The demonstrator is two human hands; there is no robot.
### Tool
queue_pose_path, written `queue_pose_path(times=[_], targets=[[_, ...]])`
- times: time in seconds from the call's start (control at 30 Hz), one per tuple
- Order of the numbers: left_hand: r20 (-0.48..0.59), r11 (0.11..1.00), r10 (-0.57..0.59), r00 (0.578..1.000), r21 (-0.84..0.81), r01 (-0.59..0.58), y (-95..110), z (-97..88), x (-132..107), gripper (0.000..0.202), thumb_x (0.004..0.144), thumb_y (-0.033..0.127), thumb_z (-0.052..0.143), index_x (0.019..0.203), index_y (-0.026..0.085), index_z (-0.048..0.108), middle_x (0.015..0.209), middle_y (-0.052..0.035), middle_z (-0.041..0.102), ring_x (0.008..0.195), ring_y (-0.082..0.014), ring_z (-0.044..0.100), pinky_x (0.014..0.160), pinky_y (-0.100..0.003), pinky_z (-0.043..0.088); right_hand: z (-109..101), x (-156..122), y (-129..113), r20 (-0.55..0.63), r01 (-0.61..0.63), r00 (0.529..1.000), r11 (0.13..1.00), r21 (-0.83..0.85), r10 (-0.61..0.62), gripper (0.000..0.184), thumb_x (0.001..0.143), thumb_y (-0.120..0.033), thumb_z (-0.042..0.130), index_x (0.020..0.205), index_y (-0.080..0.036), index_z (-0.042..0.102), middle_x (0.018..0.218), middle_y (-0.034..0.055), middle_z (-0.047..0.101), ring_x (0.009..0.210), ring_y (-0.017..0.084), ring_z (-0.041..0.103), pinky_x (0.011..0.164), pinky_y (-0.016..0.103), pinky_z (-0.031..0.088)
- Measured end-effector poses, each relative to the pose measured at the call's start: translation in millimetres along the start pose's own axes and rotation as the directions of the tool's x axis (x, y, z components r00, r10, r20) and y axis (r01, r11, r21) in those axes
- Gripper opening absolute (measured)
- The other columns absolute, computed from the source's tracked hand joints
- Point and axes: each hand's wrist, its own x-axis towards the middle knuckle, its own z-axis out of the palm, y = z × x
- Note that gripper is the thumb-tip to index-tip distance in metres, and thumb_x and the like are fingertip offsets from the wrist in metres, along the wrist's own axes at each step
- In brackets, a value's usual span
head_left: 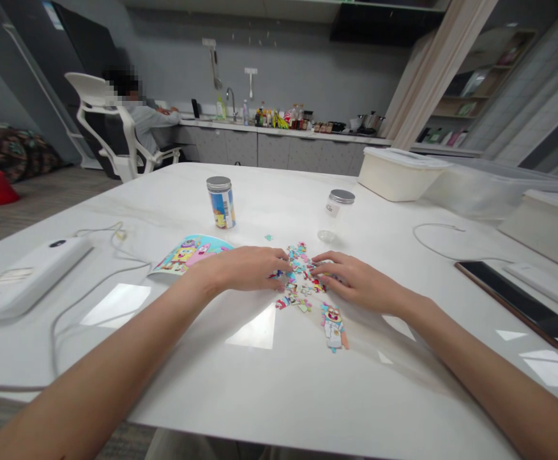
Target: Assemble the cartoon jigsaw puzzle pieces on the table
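Observation:
My left hand (241,269) and my right hand (355,281) lie palm down on the white table (202,383), fingertips facing each other. Their fingers rest on the edges of a heap of small colourful jigsaw pieces (299,276). Part of the heap is hidden under my fingers. Below it lies a joined cartoon-figure section of puzzle (333,327). A printed cartoon picture sheet (190,254) lies just beyond my left wrist. A printed jar with a metal lid (221,202) and a transparent jar (332,214), lying tilted, stand farther back.
A white power bank (25,278) and cables lie at the left, with a dark tablet (518,301) at the right. White storage boxes (403,174) sit at the far right. Behind the table, a person sits in a white chair (109,124) near a kitchen counter (279,133).

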Motion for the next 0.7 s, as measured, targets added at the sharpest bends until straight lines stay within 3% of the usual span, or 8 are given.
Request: queue_pose_path(times=[0.17, 0.37, 0.5, 0.7], targets=[[-0.008, 0.999, -0.041, 0.999, 0.029, 0.041, -6, 2.5, -1, 0.032, 0.096, 0.036, 0.047, 0.119, 0.020, 0.061, 0.135, -0.0085, 0.056, 0.108, -0.0214, 0.062, 0.087, -0.029, 0.046, -2, 0, 4, -0.073, -0.046, 0.996, 0.998, -0.042, 0.043, 0.030, 0.094, -0.025, 0.042, 0.106, -0.023, 0.069, 0.121, 0.0108, 0.062, 0.109, 0.025, 0.061, 0.093, 0.043, 0.050], [0.021, 0.983, -0.173, 0.985, 0.067, 0.171, -10, 4.8, -1, 0.041, 0.094, 0.043, 0.044, 0.121, 0.016, 0.060, 0.137, -0.0119, 0.054, 0.113, -0.0238, 0.059, 0.091, -0.030, 0.044, 1, 1, 3, -0.082, 0.023, 0.996, 0.999, -0.023, -0.025, 0.027, 0.093, -0.021, 0.043, 0.103, -0.020, 0.069, 0.113, 0.0099, 0.065, 0.103, 0.021, 0.063, 0.090, 0.040, 0.052], [0.012, 0.988, -0.145, 0.989, 0.048, 0.144, -11, 6.3, -1, 0.041, 0.095, 0.041, 0.044, 0.125, 0.017, 0.057, 0.140, -0.0114, 0.052, 0.117, -0.0237, 0.057, 0.095, -0.030, 0.043, 3, 2, 5, -0.056, 0.027, 0.998, 0.999, -0.022, -0.028, 0.030, 0.093, -0.020, 0.042, 0.106, -0.022, 0.069, 0.116, 0.0082, 0.066, 0.107, 0.021, 0.062, 0.093, 0.041, 0.051], [0.005, 0.997, -0.078, 0.997, 0.014, 0.078, -9, 4.9, 0, 0.036, 0.095, 0.035, 0.049, 0.127, 0.019, 0.056, 0.141, -0.0095, 0.052, 0.122, -0.0223, 0.054, 0.101, -0.030, 0.042, 5, 1, 13, -0.091, -0.081, 0.993, 0.995, -0.059, 0.075, 0.033, 0.094, -0.025, 0.041, 0.113, -0.019, 0.067, 0.123, 0.0093, 0.065, 0.114, 0.024, 0.060, 0.100, 0.044, 0.049]])
